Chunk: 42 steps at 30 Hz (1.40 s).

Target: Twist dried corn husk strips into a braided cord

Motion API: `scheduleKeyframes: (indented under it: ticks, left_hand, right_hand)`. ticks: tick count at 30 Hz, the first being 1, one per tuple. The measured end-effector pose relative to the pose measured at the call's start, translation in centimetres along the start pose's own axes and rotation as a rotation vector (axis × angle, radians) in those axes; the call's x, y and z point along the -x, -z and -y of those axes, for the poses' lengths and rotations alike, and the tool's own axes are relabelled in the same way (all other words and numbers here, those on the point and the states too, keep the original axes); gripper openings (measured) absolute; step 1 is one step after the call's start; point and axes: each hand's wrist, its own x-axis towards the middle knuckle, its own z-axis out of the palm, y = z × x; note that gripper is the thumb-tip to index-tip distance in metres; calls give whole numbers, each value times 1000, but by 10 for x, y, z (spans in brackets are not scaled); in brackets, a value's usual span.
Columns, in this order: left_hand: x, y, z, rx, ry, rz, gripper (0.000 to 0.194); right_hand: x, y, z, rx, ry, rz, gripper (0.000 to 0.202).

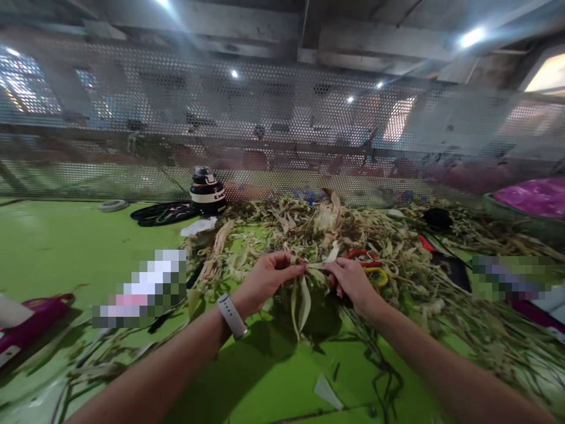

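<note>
My left hand (276, 277), with a pale watch band (232, 317) on the wrist, pinches a pale dried leaf strip (316, 266), which looks like corn husk. My right hand (351, 284) grips the strip's other end between thumb and fingers, so it spans the short gap between both hands. Narrow leaf blades (302, 305) hang below my left fingertips. Just beyond my right hand lie scissors with red and yellow handles (377, 274), their blades hidden. A heap of dried leaves (286, 222) spreads behind both hands over the green table (260, 377).
A black and white bottle (207, 193) stands at the back beside a black strap bundle (163, 213). A perforated metal screen (273, 118) rises behind the table. On the right are a dark flat object (451, 271) and a container with purple plastic (532, 197). A magenta tool (39, 318) lies left.
</note>
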Motion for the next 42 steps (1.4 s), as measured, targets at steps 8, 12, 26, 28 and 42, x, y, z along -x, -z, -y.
scheduleKeyframes:
  ticks: [8, 12, 26, 28, 42]
  left_hand:
    - [-2, 2, 1, 11, 60, -52, 22]
    - [-1, 2, 0, -32, 33, -39, 21]
    - [8, -4, -7, -125, -1, 217, 16]
    - [9, -6, -7, -134, -10, 192, 18]
    - [-1, 10, -8, -14, 63, -18, 22]
  right_hand:
    - [16, 13, 10, 675, 931, -95, 15]
    - [28, 3, 11, 749, 1301, 84, 20]
    - [21, 0, 10, 129, 518, -48, 18]
    - [23, -3, 9, 147, 543, -68, 19]
    - [13, 27, 22, -120, 352, 576, 34]
